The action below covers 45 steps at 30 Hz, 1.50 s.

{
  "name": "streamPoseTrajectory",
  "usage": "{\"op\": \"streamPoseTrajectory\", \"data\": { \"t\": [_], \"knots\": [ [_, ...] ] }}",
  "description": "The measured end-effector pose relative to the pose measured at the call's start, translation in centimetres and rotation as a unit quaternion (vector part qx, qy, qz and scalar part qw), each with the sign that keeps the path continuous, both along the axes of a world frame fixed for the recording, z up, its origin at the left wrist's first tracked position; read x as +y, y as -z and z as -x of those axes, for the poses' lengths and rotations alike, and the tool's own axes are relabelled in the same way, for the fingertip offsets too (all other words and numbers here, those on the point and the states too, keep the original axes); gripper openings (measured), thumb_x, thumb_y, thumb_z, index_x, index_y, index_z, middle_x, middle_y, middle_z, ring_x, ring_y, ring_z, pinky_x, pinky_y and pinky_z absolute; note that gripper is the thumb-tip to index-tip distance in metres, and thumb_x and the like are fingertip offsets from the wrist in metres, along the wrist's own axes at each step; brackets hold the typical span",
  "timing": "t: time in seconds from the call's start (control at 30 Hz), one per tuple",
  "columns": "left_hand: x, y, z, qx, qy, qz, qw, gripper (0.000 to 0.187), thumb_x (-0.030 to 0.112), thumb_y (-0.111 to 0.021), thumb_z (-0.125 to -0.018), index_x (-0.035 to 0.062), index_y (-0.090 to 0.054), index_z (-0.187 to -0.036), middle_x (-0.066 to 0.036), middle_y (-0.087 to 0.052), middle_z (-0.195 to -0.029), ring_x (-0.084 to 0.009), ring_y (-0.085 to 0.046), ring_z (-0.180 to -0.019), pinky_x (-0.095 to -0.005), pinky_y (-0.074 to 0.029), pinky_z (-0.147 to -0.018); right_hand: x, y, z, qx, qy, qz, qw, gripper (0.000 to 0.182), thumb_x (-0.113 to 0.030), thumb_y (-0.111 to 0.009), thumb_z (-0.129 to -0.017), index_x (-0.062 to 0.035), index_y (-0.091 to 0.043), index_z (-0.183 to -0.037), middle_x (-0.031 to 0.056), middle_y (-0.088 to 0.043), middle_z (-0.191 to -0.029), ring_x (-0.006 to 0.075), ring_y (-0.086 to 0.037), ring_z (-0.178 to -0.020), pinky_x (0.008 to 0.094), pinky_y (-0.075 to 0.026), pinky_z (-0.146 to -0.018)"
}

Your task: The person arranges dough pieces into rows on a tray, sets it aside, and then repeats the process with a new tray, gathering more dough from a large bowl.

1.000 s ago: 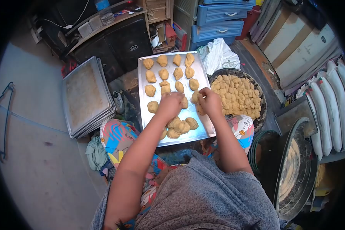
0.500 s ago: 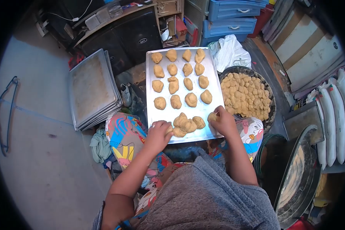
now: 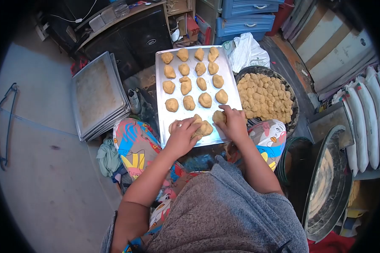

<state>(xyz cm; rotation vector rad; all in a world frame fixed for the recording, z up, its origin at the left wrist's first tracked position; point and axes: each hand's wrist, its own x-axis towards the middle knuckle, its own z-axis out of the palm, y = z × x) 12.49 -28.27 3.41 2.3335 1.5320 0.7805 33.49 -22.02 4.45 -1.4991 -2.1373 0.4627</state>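
Observation:
A silver baking tray (image 3: 166, 118) rests before my lap, with rows of rough dough balls (image 3: 185, 87) across its far part. Close to its near edge sits a clump of dough pieces (image 3: 205, 128). My left hand (image 3: 183, 135) lies over this clump with curled fingers gripping dough, and another bit of dough shows at its left side. My right hand (image 3: 233, 122) pinches a dough piece (image 3: 219, 117) between thumb and fingers, just right of the clump. The undersides of both grips are hidden.
A round black basin (image 3: 294, 101) heaped with dough lumps stands right of the tray, near a white plastic bag (image 3: 249, 54). Stacked baking trays (image 3: 98, 95) lean at the left. A large dark round pan (image 3: 324, 198) stands tilted at the lower right.
My left hand has moved right, from the clump's left side onto it. My right hand has come inward and farther up the tray with its dough piece. The camera view has shifted slightly.

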Motion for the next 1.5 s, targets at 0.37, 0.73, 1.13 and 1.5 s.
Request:
{"op": "streamPoseTrajectory", "data": {
  "t": [0.37,0.73,1.13,1.5],
  "knots": [
    [-1.2,-0.1,2.2,-0.288,-0.136,0.029,0.947,0.024,0.001,-0.067,-0.070,0.0030,-0.053,-0.090,-0.011,-0.054,-0.091,-0.0250,-0.056,-0.081,-0.0299,-0.046,-0.075,-2.4,-0.9,1.9,-0.022,-0.207,-0.051,0.977,0.051,-0.010,-0.063,-0.069,-0.0101,-0.055,-0.120,0.0110,-0.054,-0.117,0.0261,-0.049,-0.109,0.0372,-0.035,-0.088],
    [-4.1,-0.9,2.5,-0.212,-0.171,0.107,0.956,0.037,0.008,-0.066,-0.076,0.0033,-0.057,-0.111,-0.014,-0.054,-0.102,-0.0278,-0.057,-0.092,-0.0337,-0.047,-0.080,-5.2,2.3,3.8,-0.064,-0.181,-0.116,0.974,0.036,-0.013,-0.064,-0.071,-0.0186,-0.061,-0.107,0.0064,-0.054,-0.114,0.0263,-0.052,-0.092,0.0386,-0.043,-0.076],
    [0.0,-2.5,-3.8,-0.316,-0.021,0.141,0.938,0.041,0.015,-0.068,-0.083,-0.0025,-0.050,-0.116,-0.009,-0.060,-0.099,-0.0144,-0.058,-0.091,-0.0290,-0.048,-0.079,-3.8,-3.2,-3.4,0.340,-0.056,0.123,0.930,0.024,-0.004,-0.062,-0.070,-0.0026,-0.063,-0.094,0.0082,-0.060,-0.094,0.0199,-0.058,-0.090,0.0320,-0.046,-0.082],
    [5.1,-4.7,-1.2,-0.012,0.052,0.084,0.995,0.032,0.008,-0.058,-0.076,0.0082,-0.063,-0.108,-0.011,-0.061,-0.106,-0.0283,-0.055,-0.103,-0.0434,-0.042,-0.088,0.2,-3.6,-7.1,0.027,0.047,-0.097,0.994,0.045,-0.013,-0.069,-0.072,-0.0165,-0.060,-0.116,0.0074,-0.060,-0.111,0.0268,-0.048,-0.112,0.0452,-0.030,-0.097]
  ]
}}
